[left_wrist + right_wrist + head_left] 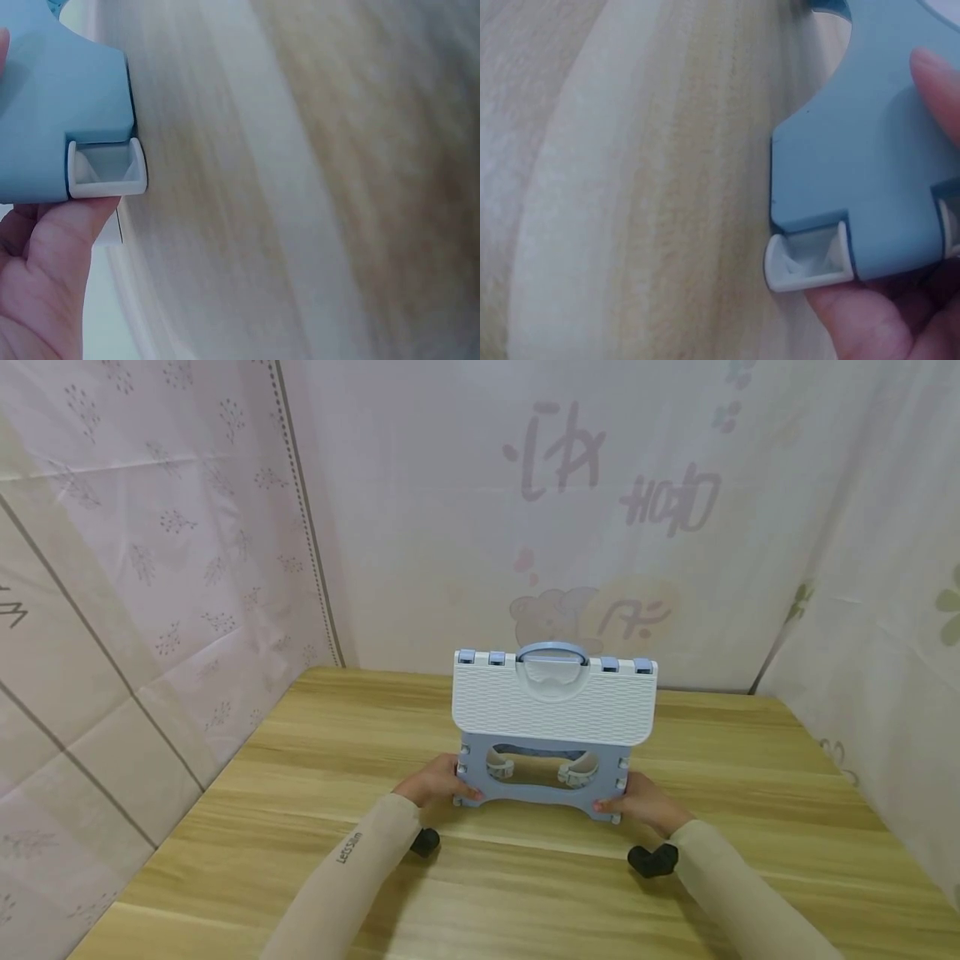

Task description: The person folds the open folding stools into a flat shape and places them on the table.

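A folding step stool (pixel 555 706) stands over the middle of the table, its textured white top tilted toward me and a blue handle loop (pixel 552 648) at the upper edge. Below the top, the light-blue leg panel (pixel 536 791) has a wide cutout through which white inner parts show. My left hand (pixel 442 779) grips the panel's lower left side, thumb across the front. On the opposite side, my right hand (pixel 651 802) holds the lower right corner the same way. Both wrist views show white hinge ends (pixel 109 184) at the blue leg's corner (pixel 817 180), close over the wood, with fingers against them.
The wood-grain table (pixel 322 752) spreads around the stool on all sides. Printed curtains (pixel 420 527) hang behind it and along the left and right. Black wrist devices (pixel 654 861) sit below each hand.
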Demonstrator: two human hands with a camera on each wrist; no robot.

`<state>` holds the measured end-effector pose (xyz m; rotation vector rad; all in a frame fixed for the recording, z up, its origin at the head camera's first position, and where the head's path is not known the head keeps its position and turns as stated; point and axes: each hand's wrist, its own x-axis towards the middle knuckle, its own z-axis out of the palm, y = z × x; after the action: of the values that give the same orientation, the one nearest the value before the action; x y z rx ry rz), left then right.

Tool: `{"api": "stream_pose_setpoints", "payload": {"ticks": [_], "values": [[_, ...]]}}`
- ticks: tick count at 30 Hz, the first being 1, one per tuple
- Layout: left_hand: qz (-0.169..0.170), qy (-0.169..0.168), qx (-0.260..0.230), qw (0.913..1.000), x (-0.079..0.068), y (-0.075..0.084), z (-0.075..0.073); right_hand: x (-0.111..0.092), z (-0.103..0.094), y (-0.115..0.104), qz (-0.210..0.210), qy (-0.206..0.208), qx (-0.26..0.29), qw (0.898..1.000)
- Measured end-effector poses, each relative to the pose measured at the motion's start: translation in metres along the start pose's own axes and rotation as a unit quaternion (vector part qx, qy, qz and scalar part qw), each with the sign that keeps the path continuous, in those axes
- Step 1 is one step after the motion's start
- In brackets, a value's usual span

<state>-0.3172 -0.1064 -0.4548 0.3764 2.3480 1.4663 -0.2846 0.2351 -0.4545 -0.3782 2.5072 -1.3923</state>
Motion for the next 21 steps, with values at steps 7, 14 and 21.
{"api": "stream_pose_setpoints", "payload": {"ticks": [7,14,21], "values": [[0.002,0.002,-0.005,1.0,0.0013,-0.0014,0.0025,-0.0014,-0.0001,0.0,0.004,0.005,-0.009,1.0],[0.008,-0.011,-0.006,0.9999,0.002,0.0009,0.0069,-0.0049,-0.0036,0.0042,0.012,0.009,-0.012,1.0],[0.004,0.006,0.003,1.0,0.0007,0.001,0.0018,0.002,-0.0008,0.0073,0.009,0.007,-0.003,1.0]]}}
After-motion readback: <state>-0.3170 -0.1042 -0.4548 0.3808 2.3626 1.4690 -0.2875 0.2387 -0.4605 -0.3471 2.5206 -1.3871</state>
